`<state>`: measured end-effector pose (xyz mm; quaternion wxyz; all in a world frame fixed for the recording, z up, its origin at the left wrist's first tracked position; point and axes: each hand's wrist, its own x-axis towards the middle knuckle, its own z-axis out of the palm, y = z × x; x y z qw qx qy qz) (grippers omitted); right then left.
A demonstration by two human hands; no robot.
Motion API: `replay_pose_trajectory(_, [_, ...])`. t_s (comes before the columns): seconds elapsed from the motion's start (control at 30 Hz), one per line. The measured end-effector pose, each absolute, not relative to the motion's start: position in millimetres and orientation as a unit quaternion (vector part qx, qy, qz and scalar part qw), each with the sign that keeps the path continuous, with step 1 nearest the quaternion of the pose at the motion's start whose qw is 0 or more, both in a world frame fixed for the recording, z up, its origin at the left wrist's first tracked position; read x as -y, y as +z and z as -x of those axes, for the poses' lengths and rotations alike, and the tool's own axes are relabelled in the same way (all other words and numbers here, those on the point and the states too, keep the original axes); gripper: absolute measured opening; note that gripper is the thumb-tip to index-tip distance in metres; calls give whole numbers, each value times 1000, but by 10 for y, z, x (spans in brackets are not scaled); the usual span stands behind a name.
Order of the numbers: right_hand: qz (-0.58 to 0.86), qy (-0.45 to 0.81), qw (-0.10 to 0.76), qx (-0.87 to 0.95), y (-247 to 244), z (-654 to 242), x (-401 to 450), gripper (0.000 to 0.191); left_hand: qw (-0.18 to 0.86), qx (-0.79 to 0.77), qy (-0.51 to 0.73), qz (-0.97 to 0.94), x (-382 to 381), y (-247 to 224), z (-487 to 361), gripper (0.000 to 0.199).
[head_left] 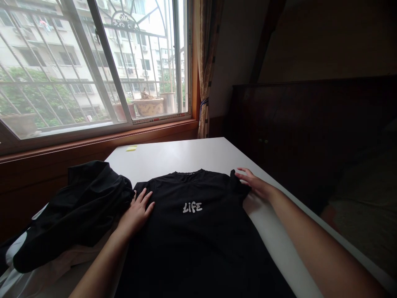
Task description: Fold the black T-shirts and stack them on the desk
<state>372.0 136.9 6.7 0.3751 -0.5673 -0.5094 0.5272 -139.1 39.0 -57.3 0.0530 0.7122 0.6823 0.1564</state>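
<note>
The shirt [192, 236] lies spread, lower centre, one sleeve [240, 188] not yet flat. The left hand [138, 213] rests on it, fingers splayed; the right hand [252, 182] touches that sleeve, grip unclear. Clothes [71, 211] lie heaped, lower left.

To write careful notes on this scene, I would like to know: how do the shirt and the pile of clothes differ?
The shirt lies spread out; the pile is heaped. The shirt is black with pale lettering; the pile mixes black and pale cloth, with no readable lettering. Both include black fabric.
</note>
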Motion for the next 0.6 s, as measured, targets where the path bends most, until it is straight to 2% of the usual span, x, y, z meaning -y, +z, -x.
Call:
replay_pose_trajectory(0.1, [565,516,370,528,46,-3821,-1335,100,46,-694,129,-707,-392,-557,1377,57])
replay_pose_trajectory(0.17, [579,482,378,538,-15,-3926,-1356,103,35,-701,113,-703,-389,-553,1362,56])
replay_pose_trajectory(0.27, [614,419,376,552,-163,-4115,-1412,92,21,-714,90,-694,-356,-543,1322,56])
replay_pose_trajectory(0.37, [665,305,347,587,-292,-4239,-1434,76,-7,-729,65,-681,-276,-476,1254,56])
replay_pose_trajectory(0.53, [739,-16,245,627,-266,-4051,-1287,52,-147,-639,97,-748,-141,-240,1066,45])
replay_pose_trajectory(0.6, [720,-129,225,644,-201,-3839,-1199,46,-162,-585,110,-787,-132,-203,963,44])
